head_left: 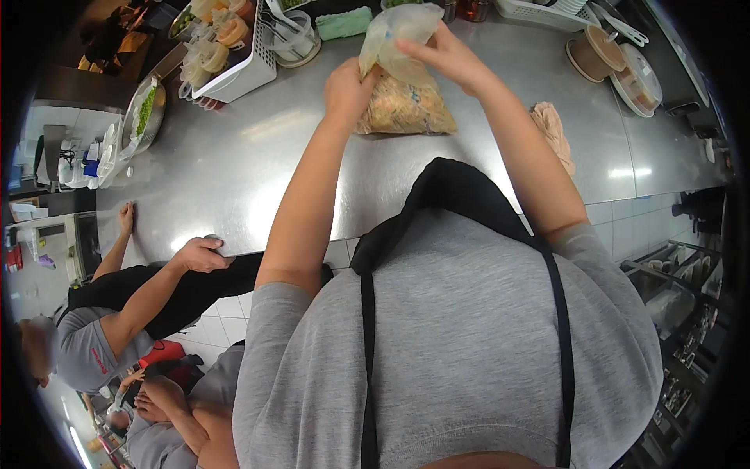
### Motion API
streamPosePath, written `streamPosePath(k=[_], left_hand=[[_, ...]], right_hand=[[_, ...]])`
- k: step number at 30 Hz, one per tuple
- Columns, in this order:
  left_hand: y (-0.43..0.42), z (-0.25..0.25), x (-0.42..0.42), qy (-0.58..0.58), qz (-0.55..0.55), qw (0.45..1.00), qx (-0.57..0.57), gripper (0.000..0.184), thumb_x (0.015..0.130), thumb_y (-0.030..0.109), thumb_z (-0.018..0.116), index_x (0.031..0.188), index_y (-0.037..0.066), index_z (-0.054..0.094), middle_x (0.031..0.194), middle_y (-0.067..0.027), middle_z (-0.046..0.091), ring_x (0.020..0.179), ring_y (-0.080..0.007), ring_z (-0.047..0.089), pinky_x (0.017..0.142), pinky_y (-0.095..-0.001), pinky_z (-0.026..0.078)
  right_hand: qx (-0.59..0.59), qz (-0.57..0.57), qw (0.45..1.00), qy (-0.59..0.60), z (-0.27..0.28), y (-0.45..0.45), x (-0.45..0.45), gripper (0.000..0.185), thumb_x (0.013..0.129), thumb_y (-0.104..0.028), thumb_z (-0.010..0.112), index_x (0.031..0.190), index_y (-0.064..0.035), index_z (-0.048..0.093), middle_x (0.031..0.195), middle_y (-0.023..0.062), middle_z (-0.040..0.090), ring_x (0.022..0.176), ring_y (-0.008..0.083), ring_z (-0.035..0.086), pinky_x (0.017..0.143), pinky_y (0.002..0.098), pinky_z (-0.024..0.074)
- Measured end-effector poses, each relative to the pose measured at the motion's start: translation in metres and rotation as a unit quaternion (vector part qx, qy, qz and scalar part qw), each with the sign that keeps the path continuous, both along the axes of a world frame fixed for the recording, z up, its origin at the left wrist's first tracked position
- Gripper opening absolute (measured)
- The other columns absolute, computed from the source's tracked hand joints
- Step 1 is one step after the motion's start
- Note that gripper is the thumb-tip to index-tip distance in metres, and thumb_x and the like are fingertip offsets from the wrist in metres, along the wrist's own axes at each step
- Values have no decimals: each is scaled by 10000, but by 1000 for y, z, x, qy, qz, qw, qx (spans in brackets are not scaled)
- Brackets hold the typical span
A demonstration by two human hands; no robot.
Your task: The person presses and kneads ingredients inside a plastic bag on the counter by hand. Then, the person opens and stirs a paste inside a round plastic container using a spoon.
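Note:
A clear plastic bag (406,105) filled with shredded, orange-yellow food rests on the steel counter (234,156) at the upper middle. Its loose upper part stands up between my hands. On the left side of the bag's neck, my left hand (350,87) is closed round the plastic. My right hand (447,59) touches the upper right of the bag with its thumb and fingers on the plastic; some fingertips are hidden behind it.
A white basket (254,69) of filled cups and a utensil tub (291,37) stand upper left, beside a green cloth (344,23). A beige cloth (553,134) and lidded containers (637,80) lie right. Co-workers stand at left, one with a hand (201,255) at the counter edge.

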State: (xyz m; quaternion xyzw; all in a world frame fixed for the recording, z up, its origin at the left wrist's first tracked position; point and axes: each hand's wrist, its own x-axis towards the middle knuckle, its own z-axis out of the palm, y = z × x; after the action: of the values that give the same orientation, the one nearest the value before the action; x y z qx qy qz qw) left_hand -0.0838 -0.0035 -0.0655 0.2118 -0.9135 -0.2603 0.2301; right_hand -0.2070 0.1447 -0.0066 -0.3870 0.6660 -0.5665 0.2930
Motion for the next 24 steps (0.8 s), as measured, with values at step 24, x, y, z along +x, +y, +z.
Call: streamPosePath(k=[24], left_hand=[[54, 1, 79, 123, -49, 984, -122, 644, 653, 255, 748, 1188, 60, 447, 1177, -119, 468, 1081, -294, 423, 914, -405, 337]], right_hand=[[-66, -102, 898, 423, -71, 37, 49, 771, 636, -274, 766, 1310, -206, 397, 1314, 110, 387, 1256, 302, 342, 1044, 463, 275]])
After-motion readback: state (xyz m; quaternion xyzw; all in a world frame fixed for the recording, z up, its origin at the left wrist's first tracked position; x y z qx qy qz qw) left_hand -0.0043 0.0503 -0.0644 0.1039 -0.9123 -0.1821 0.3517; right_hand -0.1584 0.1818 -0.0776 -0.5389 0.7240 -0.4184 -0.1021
